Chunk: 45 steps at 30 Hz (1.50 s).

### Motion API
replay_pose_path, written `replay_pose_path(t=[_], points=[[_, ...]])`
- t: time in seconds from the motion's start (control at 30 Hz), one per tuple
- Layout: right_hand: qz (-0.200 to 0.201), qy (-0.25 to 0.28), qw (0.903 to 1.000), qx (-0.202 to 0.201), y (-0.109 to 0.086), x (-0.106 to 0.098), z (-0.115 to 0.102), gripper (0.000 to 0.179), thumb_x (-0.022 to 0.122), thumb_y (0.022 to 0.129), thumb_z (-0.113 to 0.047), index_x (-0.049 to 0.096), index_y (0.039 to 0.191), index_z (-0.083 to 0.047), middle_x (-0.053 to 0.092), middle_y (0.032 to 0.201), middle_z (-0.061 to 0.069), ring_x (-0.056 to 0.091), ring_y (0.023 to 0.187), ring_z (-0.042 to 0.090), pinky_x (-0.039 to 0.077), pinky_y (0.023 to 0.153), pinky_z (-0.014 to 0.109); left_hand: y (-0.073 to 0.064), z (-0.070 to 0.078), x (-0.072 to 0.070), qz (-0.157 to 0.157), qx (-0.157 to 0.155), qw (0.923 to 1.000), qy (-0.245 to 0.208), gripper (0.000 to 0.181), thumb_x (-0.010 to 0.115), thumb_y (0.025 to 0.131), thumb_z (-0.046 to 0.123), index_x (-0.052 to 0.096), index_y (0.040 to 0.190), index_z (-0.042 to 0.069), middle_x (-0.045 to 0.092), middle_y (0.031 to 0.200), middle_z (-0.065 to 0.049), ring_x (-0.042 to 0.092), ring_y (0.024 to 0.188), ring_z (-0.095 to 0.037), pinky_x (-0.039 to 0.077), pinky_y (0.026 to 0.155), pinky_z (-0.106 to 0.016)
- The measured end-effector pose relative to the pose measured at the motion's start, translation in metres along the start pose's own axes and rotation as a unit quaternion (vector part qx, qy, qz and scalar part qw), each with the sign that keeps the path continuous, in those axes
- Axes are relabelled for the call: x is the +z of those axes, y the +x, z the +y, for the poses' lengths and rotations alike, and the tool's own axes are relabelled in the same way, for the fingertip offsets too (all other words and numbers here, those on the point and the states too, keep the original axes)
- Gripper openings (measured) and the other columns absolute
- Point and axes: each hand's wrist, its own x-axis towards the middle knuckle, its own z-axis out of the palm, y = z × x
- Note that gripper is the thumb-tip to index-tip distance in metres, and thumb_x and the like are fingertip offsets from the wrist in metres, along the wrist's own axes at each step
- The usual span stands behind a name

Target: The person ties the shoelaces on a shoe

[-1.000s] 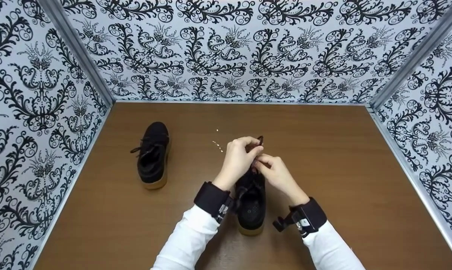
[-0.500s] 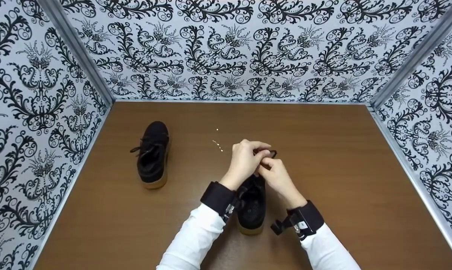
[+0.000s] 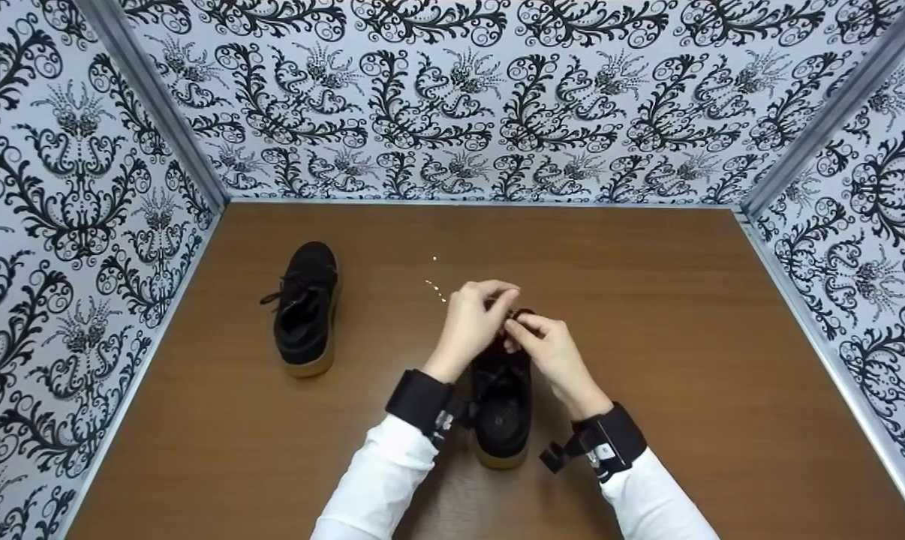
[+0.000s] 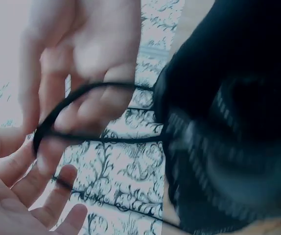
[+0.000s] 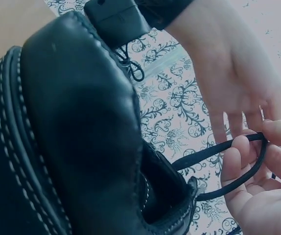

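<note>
A black shoe (image 3: 502, 435) with a tan sole stands on the table, toe pointing away, below both hands. My right hand (image 3: 556, 356) pinches a loop of black shoelace (image 5: 204, 154) between thumb and finger, drawn up from the shoe. Just beside it, my left hand (image 3: 467, 322) holds thumb and index finger close together over the toe. In the left wrist view another strand of shoelace (image 4: 126, 209) runs from the shoe to the left fingers, blurred where it meets them. The hands hide the toe in the head view.
A second black shoe (image 3: 308, 300), its lace hanging off the left side, stands at the left of the brown table (image 3: 647, 285). Patterned walls (image 3: 452, 97) close in the back and sides. Each wrist wears a black camera band (image 3: 422, 405).
My left hand moves right over the right hand, then back left. A bit of lace showing beyond the fingers goes out of sight there. The right hand stays nearly in place; the shoes stay put.
</note>
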Motion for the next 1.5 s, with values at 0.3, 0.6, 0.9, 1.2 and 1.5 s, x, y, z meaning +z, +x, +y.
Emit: replay_pose_path(t=[0.3,0.6,0.9,1.2,1.5], points=[[-0.001,0.028,0.9996,0.009,0.001,0.0,0.0,0.03,0.06,0.093,-0.017,0.065,0.088,0.013,0.063,0.074,0.008,0.058,0.065,0.015,0.049,0.065,0.025,-0.01,-0.032,-0.02,0.022,0.003,0.9995,-0.024,0.018,0.063,0.088,0.003,0.072,0.102,0.009,0.071,0.097,-0.007,0.064,0.079,-0.015,0.052,0.072,-0.026],[-0.013,0.037,0.9992,-0.008,0.001,0.0,0.002,0.029,0.06,0.093,-0.015,0.064,0.088,0.012,0.065,0.081,0.01,0.058,0.066,0.012,0.049,0.064,0.023,-0.027,-0.054,-0.008,-0.004,0.033,0.9994,0.006,0.017,0.069,0.085,0.017,0.073,0.099,0.009,0.071,0.097,-0.004,0.061,0.084,-0.018,0.05,0.075,-0.036],[0.015,0.03,0.999,-0.03,0.003,-0.001,0.006,0.028,0.061,0.092,-0.014,0.064,0.085,0.013,0.066,0.081,0.016,0.057,0.063,0.013,0.048,0.061,0.023,-0.029,-0.052,-0.024,0.039,0.041,0.9983,0.011,0.011,0.067,0.086,0.019,0.074,0.092,0.012,0.071,0.089,0.002,0.06,0.083,-0.019,0.05,0.07,-0.034],[0.024,0.034,0.9981,-0.044,0.003,0.002,0.014,0.023,0.064,0.089,-0.01,0.065,0.092,0.013,0.063,0.108,0.03,0.06,0.065,0.013,0.051,0.064,0.022,-0.038,-0.053,-0.041,0.053,0.065,0.9958,0.037,0.012,0.066,0.086,0.021,0.074,0.09,0.012,0.069,0.084,0.003,0.058,0.076,-0.018,0.047,0.065,-0.031],[0.047,0.066,0.9954,-0.051,-0.001,0.006,0.019,0.019,0.069,0.084,-0.004,0.065,0.093,0.013,0.066,0.088,0.021,0.063,0.065,0.015,0.053,0.063,0.025,-0.059,-0.065,-0.045,0.041,0.042,0.9973,0.044,0.007,0.07,0.084,0.013,0.074,0.089,0.012,0.068,0.081,0.002,0.056,0.071,-0.011,0.047,0.062,-0.025]])
